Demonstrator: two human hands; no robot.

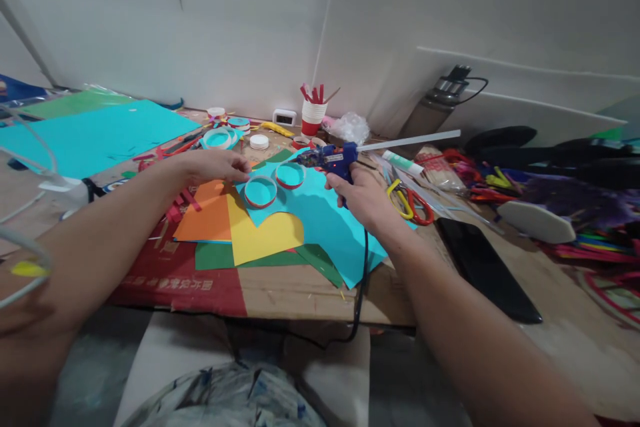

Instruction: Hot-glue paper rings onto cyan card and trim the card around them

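Here, blue glue gun [341,158], likely light, rigid; right hand [363,192] wrapped around it. Paper ring [261,204], probably crushable, best rim-held; left hand [220,165] beside, pinch indeterminable.

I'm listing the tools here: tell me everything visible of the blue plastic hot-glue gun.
The dark-blue, plastic-looking hot-glue gun is gripped in the right hand above turquoise paper. Its pale-labelled body is nearly level, nozzle pointing left toward a round red-and-white ring; whether they touch is unclear. A long translucent glue stick juts from its rear; a black cable hangs below.
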